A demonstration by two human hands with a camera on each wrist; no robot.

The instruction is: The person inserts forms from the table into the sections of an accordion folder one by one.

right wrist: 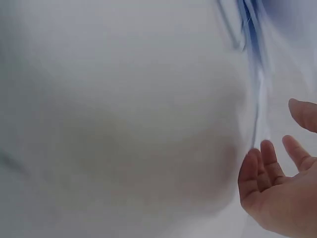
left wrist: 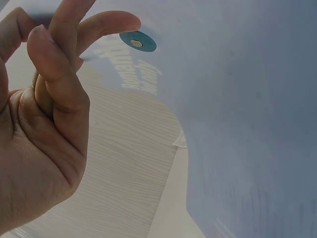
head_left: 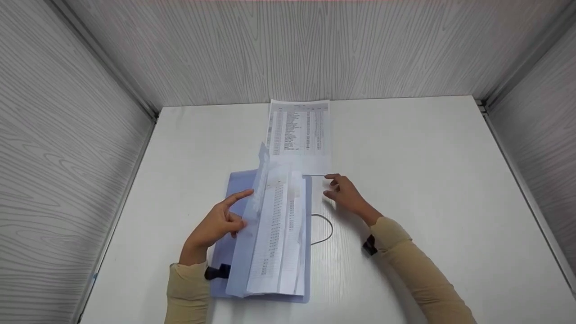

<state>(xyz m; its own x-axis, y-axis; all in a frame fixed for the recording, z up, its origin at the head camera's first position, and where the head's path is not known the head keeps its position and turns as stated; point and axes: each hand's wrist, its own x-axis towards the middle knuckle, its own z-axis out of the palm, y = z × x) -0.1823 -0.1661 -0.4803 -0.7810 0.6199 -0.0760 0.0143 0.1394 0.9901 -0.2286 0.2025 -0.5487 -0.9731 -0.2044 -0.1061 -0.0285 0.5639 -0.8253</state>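
Note:
A translucent blue plastic file folder (head_left: pixel 307 252) stands partly opened, with several printed papers (head_left: pixel 270 234) inside. My left hand (head_left: pixel 215 227) is at the raised cover (head_left: pixel 245 256), its extended index finger touching it. The left wrist view shows a fingertip at a round teal button (left wrist: pixel 143 43) beside white lettering on the plastic. To the right of the folder, my right hand (head_left: pixel 345 194) has loosely bent fingers and holds nothing. Its fingertips are near the lower right corner of a printed table sheet (head_left: pixel 299 130), which lies behind the folder and is partly overlapped by it.
A thin dark elastic cord (head_left: pixel 332 229) loops out from the folder's right edge onto the white table (head_left: pixel 418 157). Grey wood-grain panels (head_left: pixel 306 49) enclose the back and both sides. Dark straps with small devices (head_left: pixel 370 245) are on the wrists, below the tan sleeves.

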